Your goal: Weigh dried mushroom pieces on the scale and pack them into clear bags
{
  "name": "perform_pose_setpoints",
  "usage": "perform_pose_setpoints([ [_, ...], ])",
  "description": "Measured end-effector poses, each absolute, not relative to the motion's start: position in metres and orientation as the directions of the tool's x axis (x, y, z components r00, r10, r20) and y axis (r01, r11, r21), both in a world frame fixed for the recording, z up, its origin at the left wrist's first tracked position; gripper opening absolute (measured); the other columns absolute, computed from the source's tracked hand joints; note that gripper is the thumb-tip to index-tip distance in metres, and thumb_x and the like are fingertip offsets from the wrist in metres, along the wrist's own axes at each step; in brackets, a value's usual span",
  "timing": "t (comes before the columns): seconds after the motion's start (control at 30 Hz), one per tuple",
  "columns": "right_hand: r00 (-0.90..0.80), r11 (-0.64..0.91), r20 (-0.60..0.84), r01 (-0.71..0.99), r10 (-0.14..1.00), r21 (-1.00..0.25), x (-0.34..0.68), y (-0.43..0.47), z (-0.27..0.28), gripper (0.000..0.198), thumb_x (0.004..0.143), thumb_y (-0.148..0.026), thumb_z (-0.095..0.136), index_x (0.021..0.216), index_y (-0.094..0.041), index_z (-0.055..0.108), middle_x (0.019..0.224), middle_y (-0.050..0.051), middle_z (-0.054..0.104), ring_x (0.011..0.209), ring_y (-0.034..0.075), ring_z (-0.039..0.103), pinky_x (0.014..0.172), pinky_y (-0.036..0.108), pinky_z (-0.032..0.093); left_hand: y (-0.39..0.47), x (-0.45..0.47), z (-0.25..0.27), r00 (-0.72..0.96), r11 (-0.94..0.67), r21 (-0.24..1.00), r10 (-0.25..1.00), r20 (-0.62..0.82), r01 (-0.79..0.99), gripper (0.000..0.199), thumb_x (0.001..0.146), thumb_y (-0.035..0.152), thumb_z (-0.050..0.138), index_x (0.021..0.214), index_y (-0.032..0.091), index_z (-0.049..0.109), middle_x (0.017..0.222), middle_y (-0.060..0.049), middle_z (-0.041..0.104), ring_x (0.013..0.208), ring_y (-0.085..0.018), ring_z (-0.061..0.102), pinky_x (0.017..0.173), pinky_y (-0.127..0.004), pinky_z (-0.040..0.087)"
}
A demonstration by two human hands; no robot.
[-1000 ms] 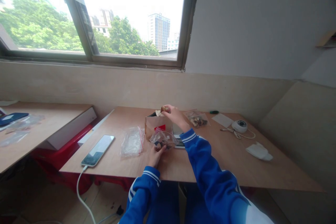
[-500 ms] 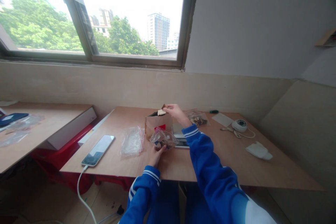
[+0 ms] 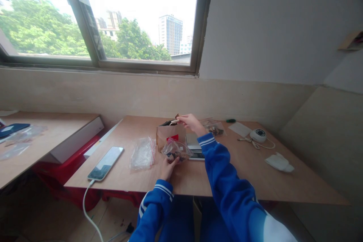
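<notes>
My left hand (image 3: 169,167) has its fingers closed on a clear zip-lock bag (image 3: 178,150), which holds dark and brown pieces too small to name. Behind this bag stands an upright brown paper bag (image 3: 164,134) with a red patch on its front and a dark open top. Over that opening, my right hand (image 3: 189,121) pinches a small pale, flat piece (image 3: 174,121); its kind does not show. A small brown bit sticks up at the same fingertips. A flat silver device with a display (image 3: 197,155), perhaps a scale, lies partly hidden beside the bags.
Left on the table (image 3: 136,181) lie clear zip-lock bags (image 3: 142,153) and a cabled phone (image 3: 106,163). Behind my right hand is another filled bag (image 3: 217,129). Further right are a white dome camera (image 3: 257,135) with cables and a crumpled white cloth or tissue (image 3: 279,162).
The pale piece has turned and now looks thinner, nearly edge-on, at the paper bag's mouth. My right hand has shifted very slightly; my left hand stays in place.
</notes>
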State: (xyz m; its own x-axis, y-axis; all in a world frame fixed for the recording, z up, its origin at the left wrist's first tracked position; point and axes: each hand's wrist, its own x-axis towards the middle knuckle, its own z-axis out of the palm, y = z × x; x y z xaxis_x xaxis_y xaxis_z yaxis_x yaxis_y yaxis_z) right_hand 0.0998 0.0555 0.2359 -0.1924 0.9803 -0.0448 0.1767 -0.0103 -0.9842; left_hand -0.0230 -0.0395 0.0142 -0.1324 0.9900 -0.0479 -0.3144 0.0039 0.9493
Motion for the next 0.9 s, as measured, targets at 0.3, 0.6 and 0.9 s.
perform_pose_setpoints([
  [0.3, -0.151, 0.225, 0.19, 0.264, 0.97, -0.938, 0.089, 0.061, 0.227, 0.018, 0.078, -0.018, 0.062, 0.094, -0.01, 0.065, 0.075, 0.005, 0.069, 0.06, 0.009, 0.058, 0.05, 0.017, 0.042, -0.042, -0.022, 0.02, -0.128, 0.006, 0.951, 0.991, -0.048, -0.309, 0.044, 0.057, 0.042, 0.081, 0.088, 0.014, 0.067, 0.09, -0.009, 0.073, 0.093, -0.028, 0.067, 0.084, -0.042, 0.054],
  [0.6, -0.381, 0.588, 0.452, 0.594, 0.807, -0.549, 0.095, 0.057, 0.212, 0.028, 0.085, -0.023, 0.056, 0.111, -0.022, 0.067, 0.115, 0.009, 0.056, 0.116, 0.021, 0.045, 0.106, 0.041, 0.031, -0.043, -0.022, 0.023, -0.157, 0.011, 0.956, 0.986, -0.059, -0.292, 0.043, 0.058, 0.041, 0.081, 0.09, 0.015, 0.068, 0.094, -0.01, 0.073, 0.094, -0.028, 0.067, 0.085, -0.041, 0.053],
  [0.9, -0.258, 0.594, 0.535, 0.393, 0.804, -0.702, 0.114, 0.019, 0.212, 0.032, 0.079, -0.009, 0.041, 0.094, -0.019, 0.067, 0.096, 0.003, 0.065, 0.092, 0.015, 0.059, 0.087, 0.029, 0.045, -0.041, -0.023, 0.019, -0.137, -0.015, 0.958, 0.99, -0.025, -0.286, 0.041, 0.059, 0.042, 0.079, 0.088, 0.015, 0.068, 0.095, -0.01, 0.073, 0.096, -0.028, 0.066, 0.089, -0.042, 0.05],
])
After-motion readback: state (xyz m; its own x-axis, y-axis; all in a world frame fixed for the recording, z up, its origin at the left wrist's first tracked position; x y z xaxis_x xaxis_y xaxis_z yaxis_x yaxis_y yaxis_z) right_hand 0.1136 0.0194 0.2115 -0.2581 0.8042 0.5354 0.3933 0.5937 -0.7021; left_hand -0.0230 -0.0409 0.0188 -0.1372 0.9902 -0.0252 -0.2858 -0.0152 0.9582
